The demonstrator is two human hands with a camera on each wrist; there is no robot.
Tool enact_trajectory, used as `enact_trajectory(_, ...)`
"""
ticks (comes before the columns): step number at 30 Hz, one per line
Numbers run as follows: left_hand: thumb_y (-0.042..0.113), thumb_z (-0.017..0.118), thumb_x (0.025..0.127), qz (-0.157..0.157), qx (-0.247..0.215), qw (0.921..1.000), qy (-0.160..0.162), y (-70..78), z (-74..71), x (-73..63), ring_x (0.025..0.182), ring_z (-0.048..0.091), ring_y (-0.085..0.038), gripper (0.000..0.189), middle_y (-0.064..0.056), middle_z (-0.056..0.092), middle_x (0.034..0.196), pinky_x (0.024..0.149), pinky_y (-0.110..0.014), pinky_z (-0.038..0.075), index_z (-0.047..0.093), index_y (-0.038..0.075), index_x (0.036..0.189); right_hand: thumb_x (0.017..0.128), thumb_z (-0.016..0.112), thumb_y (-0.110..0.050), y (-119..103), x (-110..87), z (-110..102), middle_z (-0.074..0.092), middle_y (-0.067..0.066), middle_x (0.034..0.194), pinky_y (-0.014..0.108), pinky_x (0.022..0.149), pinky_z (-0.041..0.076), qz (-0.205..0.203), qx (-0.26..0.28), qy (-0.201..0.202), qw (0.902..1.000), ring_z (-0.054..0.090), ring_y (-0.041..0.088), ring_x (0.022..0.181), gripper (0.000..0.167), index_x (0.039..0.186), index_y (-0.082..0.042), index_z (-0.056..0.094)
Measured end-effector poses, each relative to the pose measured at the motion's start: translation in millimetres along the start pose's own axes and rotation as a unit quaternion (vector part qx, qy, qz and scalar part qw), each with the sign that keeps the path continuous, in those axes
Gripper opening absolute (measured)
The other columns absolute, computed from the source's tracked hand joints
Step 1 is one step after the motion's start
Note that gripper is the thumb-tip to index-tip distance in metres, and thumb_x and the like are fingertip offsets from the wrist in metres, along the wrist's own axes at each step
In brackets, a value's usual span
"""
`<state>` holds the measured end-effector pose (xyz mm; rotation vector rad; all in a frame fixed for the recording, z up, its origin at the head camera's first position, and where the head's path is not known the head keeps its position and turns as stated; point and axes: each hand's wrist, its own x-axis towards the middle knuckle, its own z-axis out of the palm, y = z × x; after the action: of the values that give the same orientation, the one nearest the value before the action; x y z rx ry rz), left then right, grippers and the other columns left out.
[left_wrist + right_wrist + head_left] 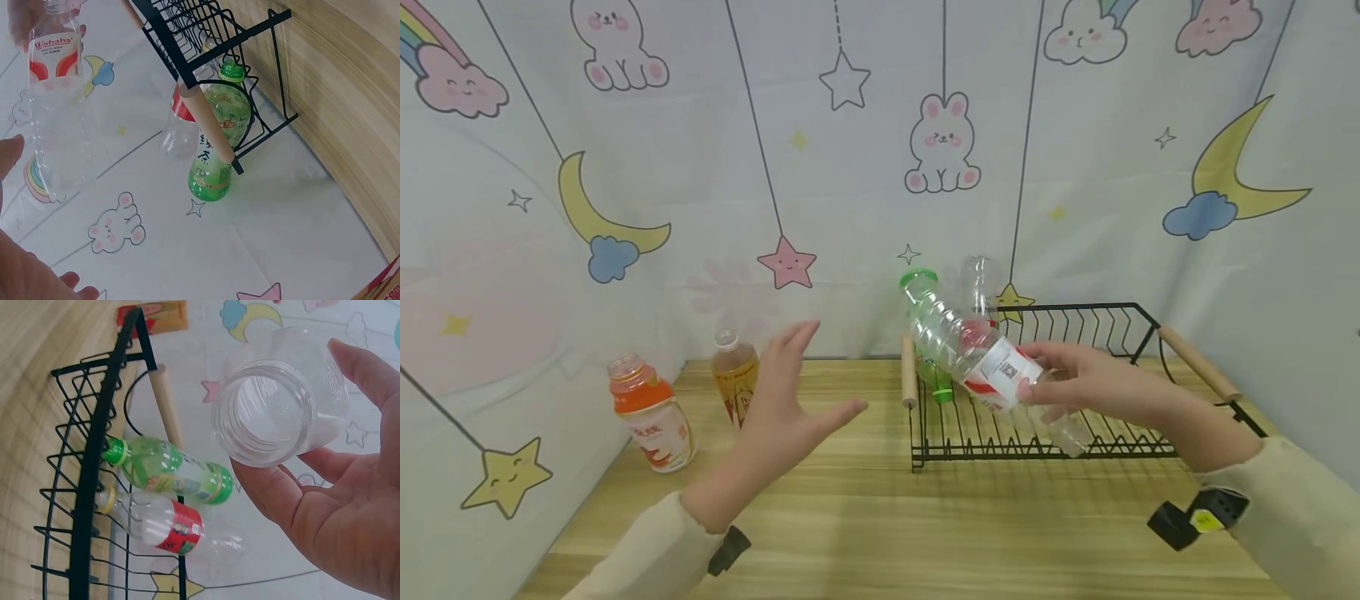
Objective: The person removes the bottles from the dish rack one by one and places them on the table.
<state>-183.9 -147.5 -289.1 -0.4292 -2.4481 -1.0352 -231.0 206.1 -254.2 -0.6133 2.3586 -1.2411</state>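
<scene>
My right hand [1093, 383] grips a clear, uncapped plastic water bottle [951, 333] near its neck. This bottle is tilted over the dish rack [908, 371], base up and to the left, mouth down to the right. Its white and red label [56, 56] reads Wahaha in the left wrist view; the threaded mouth [262, 412] faces the right wrist camera. Behind it, a green tea bottle [172, 469] and a clear red-labelled bottle [181, 525] stand upside down in the rack. My left hand [767, 442] hovers empty, thumb and fingers spread, in front of a brown-labelled bottle [730, 371].
An orange-collared bottle [658, 429] with a pale label stands uncapped at the table's left. The black wire rack has wooden handles [1198, 362] and sits on the right of the wooden table [865, 525]. A printed cloth [850, 183] hangs behind.
</scene>
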Motion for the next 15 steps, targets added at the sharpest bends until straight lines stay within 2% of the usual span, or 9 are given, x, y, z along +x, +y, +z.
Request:
enact_trajectory(8,0.035,0.087,0.069,0.102,0.036,0.9941,-0.011,16.3,13.7,-15.1,0.136,0.030,-0.029,0.097,-0.008,0.030,0.150,0.104,-0.058,0.035,0.033,0.017,0.148,0.092,0.065,-0.026,-1,-3.7,20,0.056,0.018,0.117,0.040,0.073,0.056,-0.028,0.013,-0.049,0.9983,0.061,0.028,0.092,0.070,0.147,0.000,0.030)
enact_trajectory(12,0.037,0.088,0.066,0.158,0.059,0.9856,-0.003,18.4,18.6,-18.3,0.130,0.033,-0.028,0.097,-0.008,0.033,0.147,0.099,-0.054,0.038,0.036,0.017,0.146,0.091,0.066,-0.024,0,-5.9,29,0.058,0.016,0.114,0.039,0.071,0.055,-0.035,0.018,-0.067,0.9970,0.060,0.027,0.090,0.068,0.145,0.001,0.032)
enact_trajectory(15,0.036,0.090,0.063,0.199,0.066,0.9777,0.000,19.7,21.8,-19.9,0.128,0.034,-0.029,0.097,-0.009,0.035,0.145,0.101,-0.054,0.036,0.038,0.016,0.143,0.091,0.067,-0.024,0,-8.0,36,0.056,0.016,0.115,0.040,0.072,0.055,-0.036,0.023,-0.073,0.9964,0.060,0.028,0.091,0.069,0.145,0.002,0.033)
